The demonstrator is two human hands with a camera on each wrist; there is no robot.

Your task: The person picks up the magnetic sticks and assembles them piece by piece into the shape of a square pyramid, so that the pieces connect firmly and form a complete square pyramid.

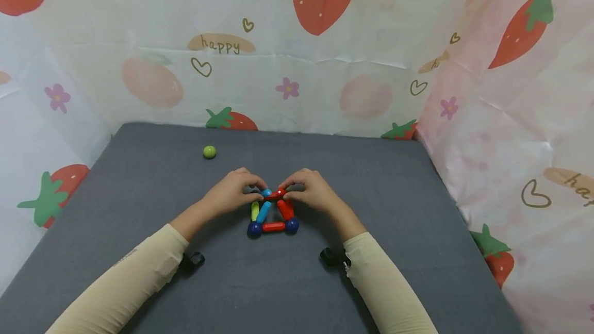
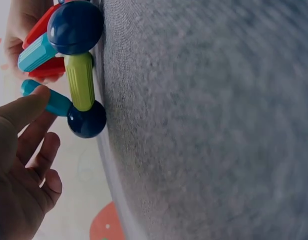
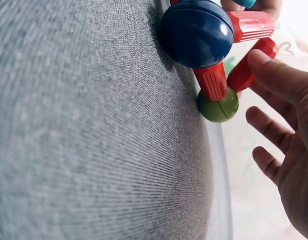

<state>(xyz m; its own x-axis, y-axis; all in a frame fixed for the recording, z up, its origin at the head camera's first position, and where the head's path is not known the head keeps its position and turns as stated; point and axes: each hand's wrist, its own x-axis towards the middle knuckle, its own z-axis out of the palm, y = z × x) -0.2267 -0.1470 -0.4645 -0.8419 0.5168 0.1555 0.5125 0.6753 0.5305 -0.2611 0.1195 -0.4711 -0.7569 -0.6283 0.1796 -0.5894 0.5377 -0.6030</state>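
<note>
A small structure of magnetic rods and balls stands on the grey cloth. Its front edge is a red rod (image 1: 274, 227) between two dark blue balls (image 1: 254, 229). My left hand (image 1: 235, 191) pinches a light blue rod (image 2: 58, 103) between thumb and forefinger; that rod rises from a dark blue ball (image 2: 87, 120) at the back. On the other side my right hand (image 1: 310, 189) pinches a red rod (image 3: 246, 70), which leans up from a green ball (image 3: 218, 106). A yellow-green rod (image 2: 80, 82) joins front and back balls on the left. The fingertips partly hide the upper ends.
A loose green ball (image 1: 210, 152) lies toward the back of the grey-covered table (image 1: 153, 179). Black wrist straps (image 1: 192, 261) sit at both wrists. A printed strawberry curtain (image 1: 315, 61) hangs behind and beside the table.
</note>
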